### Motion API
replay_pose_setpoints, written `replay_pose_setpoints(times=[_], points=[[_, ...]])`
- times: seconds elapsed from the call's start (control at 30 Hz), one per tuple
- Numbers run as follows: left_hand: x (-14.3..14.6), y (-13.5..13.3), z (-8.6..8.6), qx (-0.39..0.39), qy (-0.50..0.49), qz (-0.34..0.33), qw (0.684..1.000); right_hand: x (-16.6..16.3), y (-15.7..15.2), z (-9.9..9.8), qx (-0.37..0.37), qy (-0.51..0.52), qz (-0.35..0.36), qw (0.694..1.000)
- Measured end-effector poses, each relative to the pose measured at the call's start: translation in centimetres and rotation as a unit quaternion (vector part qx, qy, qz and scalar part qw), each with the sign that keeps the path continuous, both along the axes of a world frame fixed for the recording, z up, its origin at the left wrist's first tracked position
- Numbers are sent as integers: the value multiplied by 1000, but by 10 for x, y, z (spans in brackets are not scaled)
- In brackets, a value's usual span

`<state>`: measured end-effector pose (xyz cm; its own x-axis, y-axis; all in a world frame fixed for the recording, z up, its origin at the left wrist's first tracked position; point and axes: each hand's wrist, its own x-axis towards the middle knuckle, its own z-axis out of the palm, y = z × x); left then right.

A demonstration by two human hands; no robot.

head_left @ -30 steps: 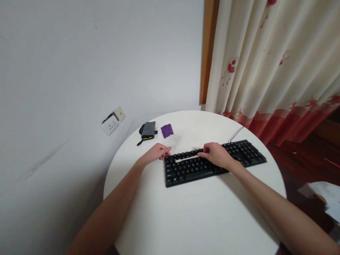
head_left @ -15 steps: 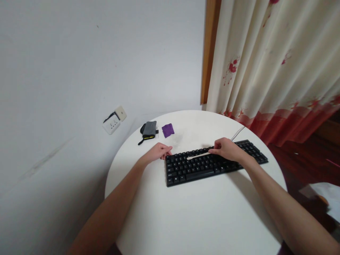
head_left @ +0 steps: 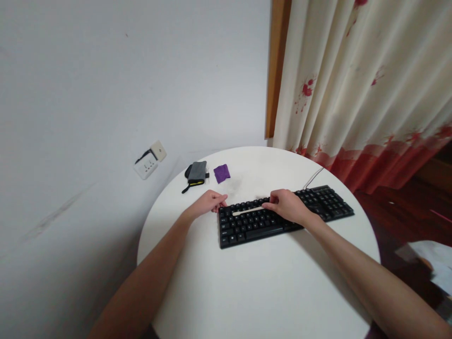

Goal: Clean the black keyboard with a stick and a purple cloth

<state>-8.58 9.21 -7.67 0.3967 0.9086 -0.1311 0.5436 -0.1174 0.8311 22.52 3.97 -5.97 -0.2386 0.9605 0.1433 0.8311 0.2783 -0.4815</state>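
On the round white table (head_left: pixel 261 287), the right hand (head_left: pixel 287 206) pinches a slim pale stick (head_left: pixel 247 211) over a black, ridged keyboard (head_left: pixel 263 231); the left hand (head_left: pixel 208 202) curls at its corner, grip unclear. Beyond: purple cloth (head_left: pixel 221 173), grey fabric pouch (head_left: pixel 197 172).

Two hands (head_left: pixel 209 202) (head_left: pixel 287 206), one keyboard (head_left: pixel 264 232), one stick (head_left: pixel 247 211)
One table (head_left: pixel 247 287), one purple cloth (head_left: pixel 221 173), one gray bundle (head_left: pixel 197 172), two wall plates (head_left: pixel 146 166) (head_left: pixel 158 150).

Both forearms (head_left: pixel 155 263) extended forward, angled inward; left hand (head_left: pixel 210 201) curled, right hand (head_left: pixel 286 205) pinching, palm down.
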Motion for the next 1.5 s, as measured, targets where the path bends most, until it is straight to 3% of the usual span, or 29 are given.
replay_pose_setpoints(times=[0.23,0.57,1.2,1.33,1.5], points=[[-3,2,-3,4,6,-4,1000,6,3,0,-7,-3,2,1000],[-2,1,-2,7,-1,-4,1000,49,18,3,-47,-17,5,999],[0,-1,2,5,3,1,1000,-3,-2,1,-4,-21,-9,1000],[-1,0,0,6,-1,-2,1000,4,1,3,-16,-25,-11,999],[-1,1,-1,6,1,-3,1000,36,15,3,-36,-26,-10,999]])
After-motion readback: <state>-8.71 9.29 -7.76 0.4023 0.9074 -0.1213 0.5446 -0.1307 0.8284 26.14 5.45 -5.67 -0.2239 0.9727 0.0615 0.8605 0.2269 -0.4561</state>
